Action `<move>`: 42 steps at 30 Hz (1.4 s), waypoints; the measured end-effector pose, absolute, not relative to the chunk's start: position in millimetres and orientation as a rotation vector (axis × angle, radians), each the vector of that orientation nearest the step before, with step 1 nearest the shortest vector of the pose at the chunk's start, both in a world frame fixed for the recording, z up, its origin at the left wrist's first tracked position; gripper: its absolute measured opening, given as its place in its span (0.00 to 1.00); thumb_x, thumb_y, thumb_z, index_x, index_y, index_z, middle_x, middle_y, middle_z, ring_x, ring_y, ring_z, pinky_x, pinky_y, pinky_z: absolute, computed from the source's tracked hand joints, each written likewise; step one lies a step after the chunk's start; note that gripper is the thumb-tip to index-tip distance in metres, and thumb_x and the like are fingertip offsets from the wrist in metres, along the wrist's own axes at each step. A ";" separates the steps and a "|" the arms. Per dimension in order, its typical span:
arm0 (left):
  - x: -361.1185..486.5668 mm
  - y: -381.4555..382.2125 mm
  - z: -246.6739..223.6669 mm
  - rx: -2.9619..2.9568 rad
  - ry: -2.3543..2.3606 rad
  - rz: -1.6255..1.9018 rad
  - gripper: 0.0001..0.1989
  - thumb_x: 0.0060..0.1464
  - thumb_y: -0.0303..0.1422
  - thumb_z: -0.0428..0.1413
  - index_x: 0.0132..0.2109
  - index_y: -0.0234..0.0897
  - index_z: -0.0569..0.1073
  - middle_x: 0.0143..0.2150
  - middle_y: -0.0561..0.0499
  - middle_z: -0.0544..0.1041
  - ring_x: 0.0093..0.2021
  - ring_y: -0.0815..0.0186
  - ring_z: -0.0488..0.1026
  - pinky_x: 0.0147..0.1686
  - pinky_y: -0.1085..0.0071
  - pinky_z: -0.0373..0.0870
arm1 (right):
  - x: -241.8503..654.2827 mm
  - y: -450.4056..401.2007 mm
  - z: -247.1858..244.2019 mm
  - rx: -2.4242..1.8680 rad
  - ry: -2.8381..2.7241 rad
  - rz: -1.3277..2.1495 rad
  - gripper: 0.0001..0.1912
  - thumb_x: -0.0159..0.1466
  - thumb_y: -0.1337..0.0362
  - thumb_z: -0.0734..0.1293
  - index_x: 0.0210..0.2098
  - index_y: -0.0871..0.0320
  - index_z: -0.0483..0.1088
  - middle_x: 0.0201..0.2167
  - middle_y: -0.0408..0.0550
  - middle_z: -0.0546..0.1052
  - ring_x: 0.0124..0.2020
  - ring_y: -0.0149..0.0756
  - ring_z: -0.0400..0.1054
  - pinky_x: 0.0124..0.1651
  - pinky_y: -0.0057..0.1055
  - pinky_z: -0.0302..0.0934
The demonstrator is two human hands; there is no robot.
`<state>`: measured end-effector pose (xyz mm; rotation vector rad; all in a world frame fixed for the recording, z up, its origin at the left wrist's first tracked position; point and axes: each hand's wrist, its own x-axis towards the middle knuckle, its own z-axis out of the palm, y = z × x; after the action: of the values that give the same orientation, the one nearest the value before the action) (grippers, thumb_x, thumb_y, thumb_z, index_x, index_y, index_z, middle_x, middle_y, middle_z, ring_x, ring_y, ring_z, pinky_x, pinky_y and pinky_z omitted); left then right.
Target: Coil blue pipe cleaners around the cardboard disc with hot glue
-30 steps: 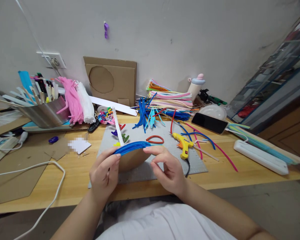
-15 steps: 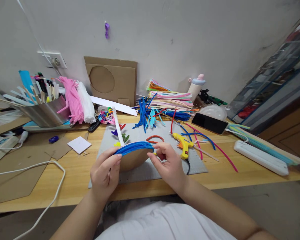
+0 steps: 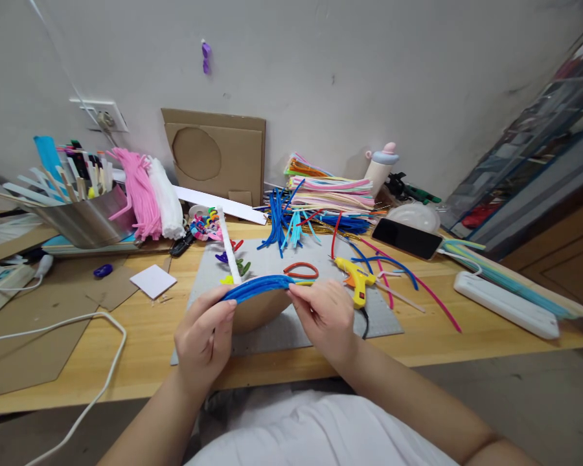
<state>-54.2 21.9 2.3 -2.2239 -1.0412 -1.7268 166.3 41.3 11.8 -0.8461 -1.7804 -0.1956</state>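
Observation:
A curved cardboard piece has blue pipe cleaners running side by side along its upper edge. My left hand pinches that edge at its left end, thumb and fingers closed. At the right end of the blue strip, my right hand is closed in a pinch on the pipe cleaners. A short yellow length shows just behind my right fingers. Past the cardboard, a white stick stands with small coloured pipe-cleaner shapes beside it. A red pipe-cleaner loop lies on the grey mat.
A yellow glue gun lies right of my hands. Loose pipe cleaners, a phone and a power strip are farther right. Bundles and a cut cardboard sheet line the wall. A metal holder stands left.
My right thumb and fingers have closed onto the right end of the blue pipe-cleaner edge, moving slightly left. My left hand and the cardboard are nearly unmoved.

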 end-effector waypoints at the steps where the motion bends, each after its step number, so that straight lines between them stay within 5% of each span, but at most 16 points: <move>1: -53.7 21.7 2.5 -2.224 -1.037 -1.725 0.15 0.57 0.19 0.54 0.49 0.39 0.72 0.51 0.45 0.78 0.48 0.64 0.77 0.45 0.67 0.75 | 166.3 40.6 10.8 -0.857 -1.782 -0.204 0.05 0.65 0.71 0.68 0.38 0.55 0.74 0.24 0.44 0.78 0.24 0.34 0.69 0.30 0.34 0.53; 8: -53.3 21.5 3.4 -2.232 -1.033 -1.721 0.17 0.55 0.16 0.55 0.49 0.37 0.72 0.51 0.44 0.77 0.48 0.64 0.77 0.45 0.68 0.75 | 164.5 36.7 8.4 -0.837 -1.767 -0.155 0.05 0.65 0.71 0.67 0.34 0.57 0.72 0.20 0.41 0.75 0.22 0.31 0.66 0.30 0.32 0.53; 13: -53.5 21.8 3.7 -2.231 -1.031 -1.730 0.18 0.54 0.15 0.55 0.49 0.37 0.72 0.51 0.44 0.77 0.48 0.65 0.77 0.46 0.68 0.74 | 165.6 33.1 6.9 -0.840 -1.842 0.001 0.04 0.67 0.70 0.65 0.36 0.56 0.70 0.27 0.44 0.79 0.27 0.32 0.69 0.33 0.32 0.55; 26: -53.8 21.1 2.6 -2.230 -1.049 -1.733 0.18 0.55 0.17 0.55 0.49 0.38 0.72 0.51 0.45 0.77 0.49 0.64 0.77 0.46 0.67 0.75 | 166.0 34.0 2.9 -0.909 -1.718 0.377 0.16 0.72 0.67 0.56 0.26 0.54 0.58 0.19 0.36 0.59 0.20 0.29 0.56 0.26 0.27 0.53; 28: -53.9 21.4 2.1 -2.224 -1.049 -1.738 0.18 0.54 0.16 0.55 0.49 0.38 0.72 0.51 0.44 0.77 0.49 0.64 0.77 0.46 0.67 0.75 | 167.2 34.0 5.4 -0.876 -1.687 0.353 0.13 0.71 0.66 0.58 0.28 0.54 0.62 0.22 0.39 0.64 0.25 0.31 0.63 0.31 0.29 0.60; 32: -54.2 22.0 1.2 -2.219 -1.051 -1.743 0.18 0.54 0.16 0.55 0.49 0.38 0.72 0.51 0.44 0.77 0.49 0.64 0.77 0.46 0.66 0.75 | 171.2 32.3 12.9 -0.663 -1.717 0.265 0.04 0.69 0.67 0.61 0.38 0.53 0.67 0.45 0.53 0.76 0.49 0.42 0.71 0.51 0.43 0.66; 35: -54.5 22.0 1.1 -2.216 -1.051 -1.738 0.18 0.54 0.16 0.55 0.49 0.38 0.72 0.51 0.44 0.77 0.49 0.64 0.77 0.46 0.67 0.75 | 173.8 30.8 14.2 -0.448 -1.875 0.227 0.06 0.70 0.68 0.58 0.42 0.53 0.65 0.46 0.53 0.78 0.46 0.41 0.75 0.56 0.49 0.64; 39: -55.0 21.5 1.0 -2.215 -1.055 -1.734 0.18 0.54 0.16 0.55 0.49 0.38 0.72 0.50 0.45 0.78 0.48 0.65 0.77 0.46 0.67 0.75 | 177.6 31.5 8.5 -0.737 -1.816 0.110 0.05 0.69 0.69 0.60 0.41 0.52 0.65 0.28 0.43 0.76 0.29 0.35 0.71 0.40 0.37 0.67; 42: -54.8 21.6 0.7 -2.200 -1.055 -1.739 0.18 0.54 0.16 0.55 0.49 0.38 0.72 0.50 0.45 0.78 0.48 0.65 0.77 0.46 0.68 0.75 | 181.8 35.6 4.9 -1.000 -1.696 0.172 0.04 0.69 0.68 0.62 0.40 0.53 0.66 0.25 0.41 0.72 0.25 0.32 0.66 0.29 0.29 0.61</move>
<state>-54.8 21.6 0.7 -2.1997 -1.0550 -1.7385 181.8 35.6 4.9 -1.0004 -1.6957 0.1718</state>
